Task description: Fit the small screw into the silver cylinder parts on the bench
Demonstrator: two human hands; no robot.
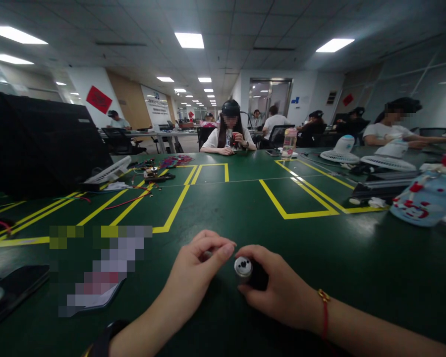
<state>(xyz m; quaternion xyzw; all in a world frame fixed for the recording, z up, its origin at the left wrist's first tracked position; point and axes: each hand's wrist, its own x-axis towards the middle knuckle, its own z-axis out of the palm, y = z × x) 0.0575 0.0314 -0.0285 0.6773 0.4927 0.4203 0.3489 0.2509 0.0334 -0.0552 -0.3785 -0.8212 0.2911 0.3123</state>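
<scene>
Open-plan office workshop, taped green worktables (245, 208), ceiling panel lights (189, 40)

We see a small cylinder (243, 267), black-bodied, with a silvery round end face marked by dark holes. It lies on its side in our right hand (282, 292), its silvery end poking out toward our left hand (195, 267), just beside the thumb tip. A tiny grey piece (207, 255), mostly hidden, sits pinched between that thumb and forefinger.

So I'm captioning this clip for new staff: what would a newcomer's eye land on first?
First, the two hands low in the middle: the right hand holds a small black cylinder with a silver end, and the left hand pinches a small grey part beside it. Next, the yellow tape lines across the dark green table, then a seated person at its far side.
</scene>
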